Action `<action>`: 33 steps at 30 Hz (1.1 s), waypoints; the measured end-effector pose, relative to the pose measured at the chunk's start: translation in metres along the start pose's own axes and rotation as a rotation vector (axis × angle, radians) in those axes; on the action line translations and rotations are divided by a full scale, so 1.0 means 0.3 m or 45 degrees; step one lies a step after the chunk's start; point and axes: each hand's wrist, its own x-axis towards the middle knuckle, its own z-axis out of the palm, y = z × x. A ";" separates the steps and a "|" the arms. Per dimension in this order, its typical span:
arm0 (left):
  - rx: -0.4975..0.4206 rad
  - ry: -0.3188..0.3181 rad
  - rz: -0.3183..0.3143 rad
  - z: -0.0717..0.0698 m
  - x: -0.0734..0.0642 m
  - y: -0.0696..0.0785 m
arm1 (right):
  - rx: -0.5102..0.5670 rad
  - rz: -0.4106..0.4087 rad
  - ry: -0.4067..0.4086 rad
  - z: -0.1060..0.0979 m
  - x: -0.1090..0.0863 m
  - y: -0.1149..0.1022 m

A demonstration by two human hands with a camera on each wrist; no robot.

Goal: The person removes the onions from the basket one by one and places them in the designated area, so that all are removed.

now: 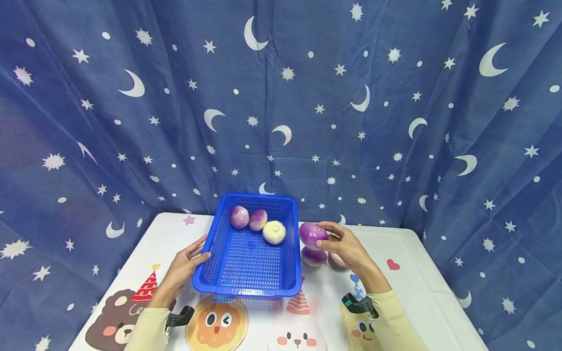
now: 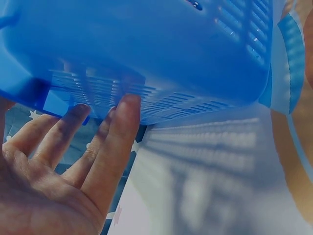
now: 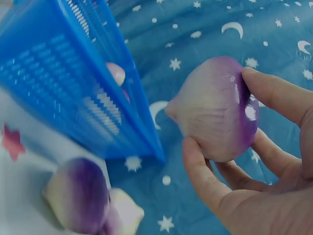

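Note:
A blue plastic basket point(image 1: 249, 292) has three purple-and-white turnips inside, one of them showing its pale side point(image 1: 274, 232). My left hand point(image 1: 183, 267) holds the basket's left side, thumb at the rim and fingers against the outer wall. In the left wrist view those fingers point(image 2: 120, 127) lie along the slotted wall. My right hand point(image 1: 347, 246) grips a glossy purple turnip point(image 3: 215, 110) between thumb and fingers, raised just right of the basket. Below that hand, another purple turnip point(image 1: 313, 257) and a paler one point(image 1: 336, 261), partly hidden by the hand, sit on the table.
The white table point(image 1: 417, 273) carries printed cartoon figures, including a bear point(image 1: 118, 321). A dark blue curtain point(image 1: 307, 122) with moons and stars hangs right behind the table's back edge. Each wrist wears a black camera mount point(image 1: 361, 306).

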 end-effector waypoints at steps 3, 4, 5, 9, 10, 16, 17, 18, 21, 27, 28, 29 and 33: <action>-0.003 0.000 0.001 0.001 0.002 0.000 | 0.003 0.003 0.031 -0.043 -0.011 0.012; -0.004 0.000 0.000 0.001 0.003 0.000 | 0.002 0.004 0.040 -0.058 -0.014 0.016; -0.003 0.001 -0.002 0.001 0.003 0.000 | -0.003 0.003 0.055 -0.074 -0.020 0.020; -0.014 -0.001 -0.008 0.002 0.005 -0.003 | -0.014 -0.002 0.156 -0.133 -0.036 0.038; -0.014 -0.001 -0.008 0.002 0.005 -0.003 | -0.021 -0.006 0.178 -0.147 -0.040 0.043; 0.001 0.000 -0.001 0.000 0.002 -0.006 | -0.094 0.020 0.340 -0.211 -0.057 0.075; 0.009 0.001 0.000 -0.001 0.001 -0.006 | -0.102 0.024 0.359 -0.220 -0.057 0.078; 0.012 -0.003 0.002 -0.002 0.002 -0.005 | -0.107 0.025 0.375 -0.228 -0.057 0.081; 0.028 -0.006 -0.001 -0.006 0.003 -0.001 | -0.106 0.010 0.398 -0.253 -0.054 0.089; 0.054 0.009 -0.004 -0.009 0.002 0.008 | -0.004 0.036 0.457 -0.302 -0.041 0.125; 0.058 0.009 -0.003 -0.009 0.002 0.008 | 0.021 0.050 0.465 -0.310 -0.040 0.133; 0.058 0.008 -0.003 -0.009 0.001 0.008 | 0.049 0.067 0.480 -0.318 -0.038 0.141; 0.043 -0.004 -0.001 -0.005 -0.002 0.006 | 0.082 0.128 0.522 -0.347 -0.035 0.170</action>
